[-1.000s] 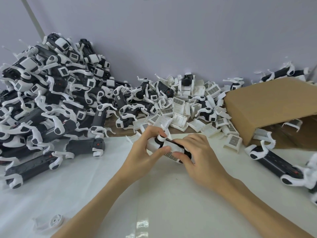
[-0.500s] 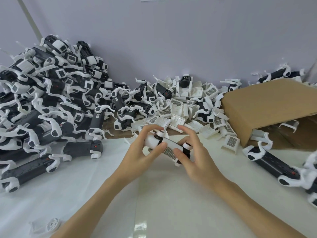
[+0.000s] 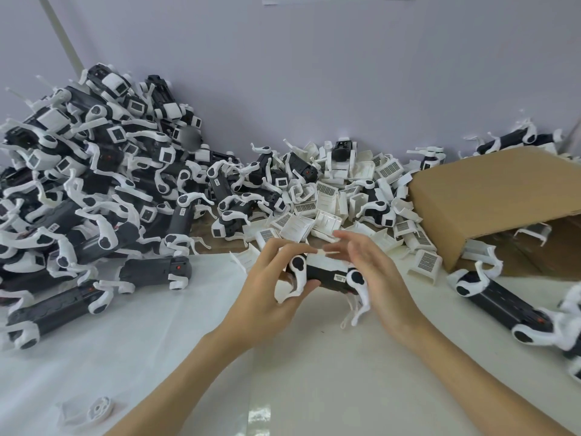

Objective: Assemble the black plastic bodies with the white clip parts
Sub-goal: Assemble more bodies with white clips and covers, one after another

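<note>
Black body with white clip parts held just above worktop, centre frame. Left hand fingers curled round its left end. Right hand against right end, fingers apart, nearly straight. Finished pile left; loose white clips behind; cardboard box right.

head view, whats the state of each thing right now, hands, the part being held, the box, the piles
left hand: grips the black body's left end
right hand: fingers straight, against the body's right end
black body: held above the table, white clips fitted
cardboard box: on its side, open toward the right
pile of assembled bodies: heaped against the wall
loose white clip parts: scattered, unassembled
</note>
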